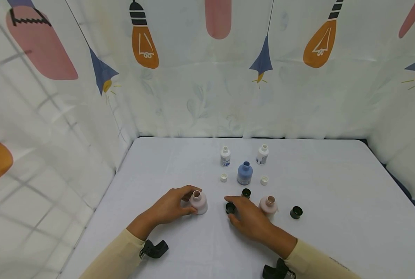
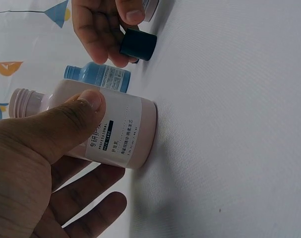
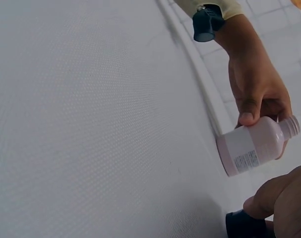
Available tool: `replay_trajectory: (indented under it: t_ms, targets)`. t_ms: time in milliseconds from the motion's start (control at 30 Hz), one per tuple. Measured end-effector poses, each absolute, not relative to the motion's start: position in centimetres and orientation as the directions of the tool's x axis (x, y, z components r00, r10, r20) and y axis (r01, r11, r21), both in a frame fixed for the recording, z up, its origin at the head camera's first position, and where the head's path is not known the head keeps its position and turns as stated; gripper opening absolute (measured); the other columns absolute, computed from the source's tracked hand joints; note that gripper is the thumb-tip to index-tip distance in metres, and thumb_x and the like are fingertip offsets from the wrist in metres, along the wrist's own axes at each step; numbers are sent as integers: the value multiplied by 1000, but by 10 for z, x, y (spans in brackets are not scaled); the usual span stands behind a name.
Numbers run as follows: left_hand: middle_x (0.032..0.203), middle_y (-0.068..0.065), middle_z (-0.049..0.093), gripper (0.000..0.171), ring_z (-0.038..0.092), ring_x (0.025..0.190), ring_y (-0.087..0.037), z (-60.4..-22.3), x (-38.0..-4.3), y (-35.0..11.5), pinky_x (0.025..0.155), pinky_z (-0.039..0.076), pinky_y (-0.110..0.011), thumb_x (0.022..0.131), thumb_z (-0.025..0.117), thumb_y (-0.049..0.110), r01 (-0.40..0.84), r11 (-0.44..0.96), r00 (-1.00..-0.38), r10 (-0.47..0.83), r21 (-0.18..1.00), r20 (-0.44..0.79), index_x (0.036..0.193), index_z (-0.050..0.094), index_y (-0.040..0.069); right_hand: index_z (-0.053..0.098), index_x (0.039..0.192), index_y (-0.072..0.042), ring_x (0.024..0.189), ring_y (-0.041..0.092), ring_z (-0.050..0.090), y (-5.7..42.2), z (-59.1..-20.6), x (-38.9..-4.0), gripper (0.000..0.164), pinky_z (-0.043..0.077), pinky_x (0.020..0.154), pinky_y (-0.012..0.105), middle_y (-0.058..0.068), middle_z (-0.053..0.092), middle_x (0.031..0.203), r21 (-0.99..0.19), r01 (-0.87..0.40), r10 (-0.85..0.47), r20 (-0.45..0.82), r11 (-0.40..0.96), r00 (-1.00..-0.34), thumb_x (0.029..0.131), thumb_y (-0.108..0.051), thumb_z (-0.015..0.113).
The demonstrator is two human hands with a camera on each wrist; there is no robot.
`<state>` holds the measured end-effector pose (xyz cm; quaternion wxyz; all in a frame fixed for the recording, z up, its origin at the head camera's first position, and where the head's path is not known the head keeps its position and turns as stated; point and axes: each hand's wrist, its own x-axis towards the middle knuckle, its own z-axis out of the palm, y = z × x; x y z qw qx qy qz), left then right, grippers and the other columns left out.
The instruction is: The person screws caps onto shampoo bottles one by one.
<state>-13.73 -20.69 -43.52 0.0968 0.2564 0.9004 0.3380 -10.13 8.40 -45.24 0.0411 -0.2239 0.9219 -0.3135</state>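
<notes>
My left hand (image 1: 174, 205) grips a pink hair-care bottle (image 2: 125, 129) that stands uncapped on the table, thumb across its label. To the right, my right hand (image 1: 251, 217) has thumb and fingers on either side of a black cap (image 2: 139, 44), which lies at or very near the tabletop. The right wrist view shows the right thumb (image 3: 262, 203) against this cap, partly cut off by the frame. Just behind the right hand stands a second pink bottle (image 1: 268, 205), also uncapped. Another black cap (image 1: 246, 193) lies beyond the right fingers.
An open blue bottle (image 1: 244, 173) stands farther back. Behind it are two small white bottles (image 1: 225, 156), without caps, and two white caps (image 1: 264, 180) lie in front of them. One more black cap (image 1: 296, 212) is at the right. Printed cloth (image 1: 228, 97) surrounds the white table (image 1: 333, 174).
</notes>
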Motion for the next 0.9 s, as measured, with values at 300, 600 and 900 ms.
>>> replay_trajectory:
  t_ms: [300,600,900]
  targets:
    - [126,8,67,62,65,112,-12,-435,-137,-207,101,49,-45,86,86,28,399,636,-848,530,660,3,140,58,21,60,137,-6,125,28,60,80,-455,-106,47,50,101,45,11,65,133,-583,-373,-427,48,722,-903,92,-4,75]
    - [124,8,68,61,65,110,-12,-435,-136,-206,99,50,-44,85,87,29,406,636,-847,532,656,10,139,59,22,65,132,-5,125,29,60,79,-452,-109,43,50,101,45,11,66,129,-589,-383,-426,71,712,-902,91,-5,77]
    - [123,11,67,60,64,109,-9,-435,-136,-203,98,50,-42,85,87,28,409,626,-841,541,664,9,139,60,23,67,125,-8,112,21,65,80,-445,-109,39,54,93,39,6,69,122,-611,-384,-413,101,692,-905,88,-6,79]
